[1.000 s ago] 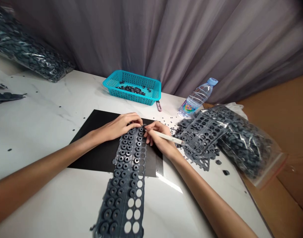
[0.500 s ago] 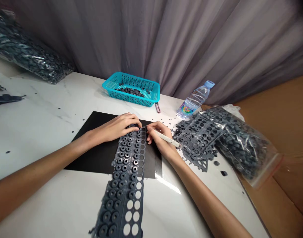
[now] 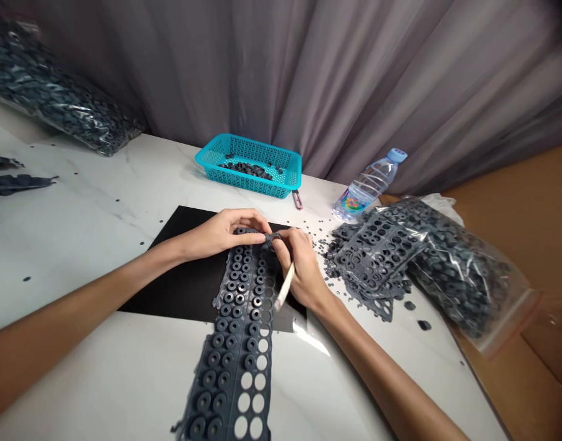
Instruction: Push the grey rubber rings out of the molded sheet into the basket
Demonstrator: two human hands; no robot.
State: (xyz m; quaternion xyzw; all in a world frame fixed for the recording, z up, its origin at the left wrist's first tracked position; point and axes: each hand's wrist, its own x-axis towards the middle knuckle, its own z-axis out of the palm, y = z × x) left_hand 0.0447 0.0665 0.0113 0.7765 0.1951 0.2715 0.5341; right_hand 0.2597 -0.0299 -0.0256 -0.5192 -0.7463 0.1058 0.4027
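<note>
Rightward of strip: bottle (label blurred)

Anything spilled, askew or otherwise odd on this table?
Yes. Small dark punched-out bits litter the white table, thickest between the right hand, holding a white stick, and the water bottle, which lies on its side. Emptied grey sheets sit in a ragged heap beside the bag.

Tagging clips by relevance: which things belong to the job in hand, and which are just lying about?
In hand: left hand, right hand, rubber strip, white stick, black mat.
Lying about: blue basket, water bottle, bag of parts, pile of punched strips.
</note>
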